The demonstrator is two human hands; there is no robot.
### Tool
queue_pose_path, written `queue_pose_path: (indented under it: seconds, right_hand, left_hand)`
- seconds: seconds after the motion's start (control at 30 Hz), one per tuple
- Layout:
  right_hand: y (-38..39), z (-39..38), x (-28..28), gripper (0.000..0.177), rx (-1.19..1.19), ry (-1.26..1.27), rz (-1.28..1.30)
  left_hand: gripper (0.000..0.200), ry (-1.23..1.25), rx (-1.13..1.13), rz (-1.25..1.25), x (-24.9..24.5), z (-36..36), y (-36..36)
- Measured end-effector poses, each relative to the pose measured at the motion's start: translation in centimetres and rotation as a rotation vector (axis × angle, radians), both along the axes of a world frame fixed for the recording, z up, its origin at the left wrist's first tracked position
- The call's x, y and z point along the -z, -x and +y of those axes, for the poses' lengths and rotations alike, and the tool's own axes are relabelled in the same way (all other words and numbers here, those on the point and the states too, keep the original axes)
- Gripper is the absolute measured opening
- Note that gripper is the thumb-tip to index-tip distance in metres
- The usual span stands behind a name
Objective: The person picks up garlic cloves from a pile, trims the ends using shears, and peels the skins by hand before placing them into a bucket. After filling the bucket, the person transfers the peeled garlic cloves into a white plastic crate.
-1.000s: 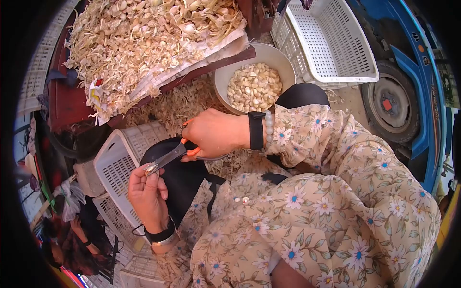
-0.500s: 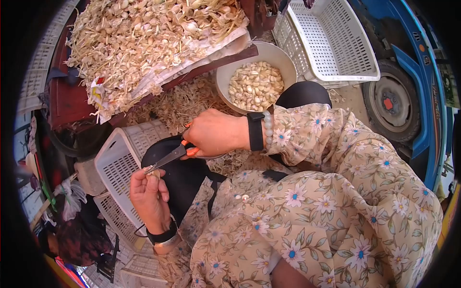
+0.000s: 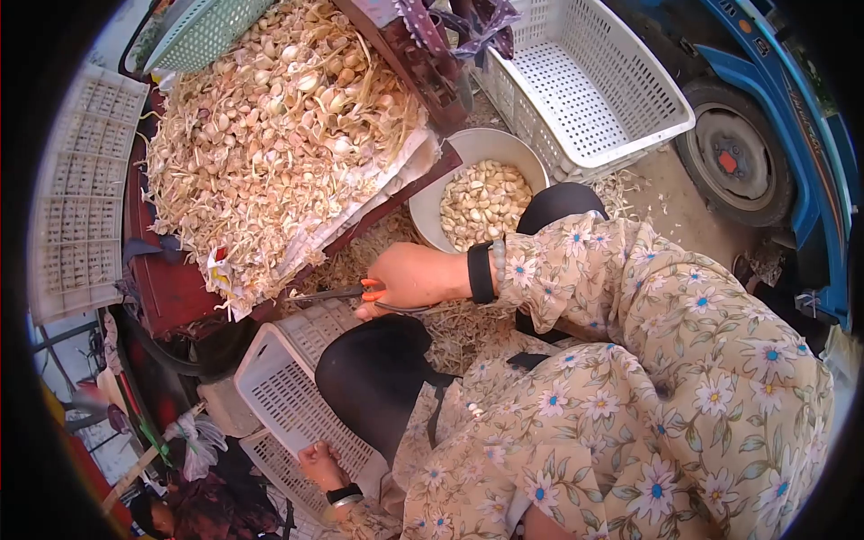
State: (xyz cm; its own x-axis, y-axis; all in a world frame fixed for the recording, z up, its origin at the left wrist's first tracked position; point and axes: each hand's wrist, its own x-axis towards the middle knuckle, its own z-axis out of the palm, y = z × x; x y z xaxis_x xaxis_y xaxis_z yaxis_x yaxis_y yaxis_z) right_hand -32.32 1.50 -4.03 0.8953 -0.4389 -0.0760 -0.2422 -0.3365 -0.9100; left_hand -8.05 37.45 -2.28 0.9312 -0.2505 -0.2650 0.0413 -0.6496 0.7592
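Note:
My right hand (image 3: 418, 274) is closed around a pair of scissors (image 3: 373, 292) with orange handles, in front of the garlic heap. The dark blades point left, close to the heap's lower edge. My left hand (image 3: 322, 464) is low at the left, at the white crate (image 3: 290, 382) beside my knee. Its fingers look curled, and whatever may be inside them is hidden. A heap of garlic cloves and dry skins (image 3: 279, 135) covers a red stand (image 3: 171, 283). Beyond my right hand sits a pale bowl (image 3: 425, 205) with many garlic cloves (image 3: 484, 202).
A large white crate (image 3: 589, 162) stands behind the bowl, near a blue vehicle's wheel (image 3: 733, 162). A green basket (image 3: 211, 36) sits at the heap's back edge, and another white crate (image 3: 81, 193) is at far left. Skins (image 3: 477, 333) litter the ground.
My left hand has moved down from the scissors' tips to the white crate, away from the blades. The scissors have swung to point more level leftward. The view has shifted.

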Motion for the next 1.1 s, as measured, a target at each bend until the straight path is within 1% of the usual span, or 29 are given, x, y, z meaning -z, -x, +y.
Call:
queue_pose_path:
  seconds: [0.07,0.13,0.23,0.3,0.33,0.37,0.4,0.43,0.5,0.53,0.6,0.67,0.77,0.87,0.9,1.0,1.1]
  right_hand:
    - [0.0,-0.1,0.3,0.057,0.033,-0.001,-0.019]
    - [0.0,-0.6,0.5,0.056,0.073,0.000,-0.032]
    - [-0.1,-1.1,0.5,0.054,0.122,-0.014,-0.052]
    - [-0.3,-1.5,0.7,0.053,0.153,-0.018,-0.096]
    - [-0.3,-1.6,0.7,0.053,0.161,-0.047,-0.101]
    - [-0.4,-1.8,0.7,0.053,0.170,-0.073,-0.105]
    - [-0.5,-2.0,0.8,0.053,0.179,-0.100,-0.109]
    - [-0.8,-2.3,1.0,0.052,0.189,-0.061,-0.110]
    - [-0.7,-2.8,0.3,0.051,0.189,-0.141,-0.109]
    - [-0.7,-3.0,0.0,0.051,0.190,-0.183,-0.109]
    - [-0.7,-3.3,-0.2,0.051,0.235,-0.207,-0.183]
    - [-1.0,-3.8,0.2,0.054,0.270,-0.271,-0.225]
    - [-1.1,-4.2,0.0,0.053,0.312,-0.287,-0.202]
    - [-1.1,-4.5,-0.1,0.052,0.315,-0.299,-0.193]
    - [-1.1,-4.5,-0.2,0.052,0.314,-0.287,-0.194]
    - [-1.3,-4.6,-0.3,0.052,0.318,-0.283,-0.184]
    - [-0.7,-4.7,-1.1,0.052,0.310,-0.316,-0.160]
  left_hand:
    - [0.014,-0.247,-0.061,0.087,2.4,3.9,-1.6]
    - [0.008,-0.729,0.010,0.145,5.4,8.9,-4.5]
    - [0.012,-1.143,0.584,-0.302,5.4,9.2,-7.3]
    - [0.021,-0.710,0.385,-0.393,4.5,3.3,-9.6]
    - [0.017,-0.591,0.409,-0.568,1.8,-2.9,-7.7]
    - [0.016,-0.446,0.440,-0.649,0.2,-7.9,-7.5]
    - [0.017,-0.145,0.461,-0.475,-1.1,-12.9,-7.3]
    - [0.017,-0.014,0.566,-0.505,-2.6,-17.8,-6.2]
    - [0.015,0.152,0.675,-0.431,-3.9,-26.4,-5.4]
    - [0.015,0.170,0.739,-0.363,-4.1,-30.3,-5.3]
    - [0.018,0.174,0.848,-0.322,-4.1,-37.2,-4.1]
    - [0.025,0.099,0.904,-0.327,-2.9,-42.4,-4.4]
    - [0.036,-0.067,0.996,-0.677,-1.7,-47.1,-4.2]
    - [0.039,-0.268,1.025,-0.904,-1.7,-48.1,-2.9]
    - [0.032,-0.315,1.029,-0.997,-2.3,-47.5,-1.9]
    - [0.026,-0.265,1.113,-0.955,-1.3,-45.5,-2.9]
    - [0.022,-0.263,1.056,-0.786,-2.0,-42.9,-3.3]
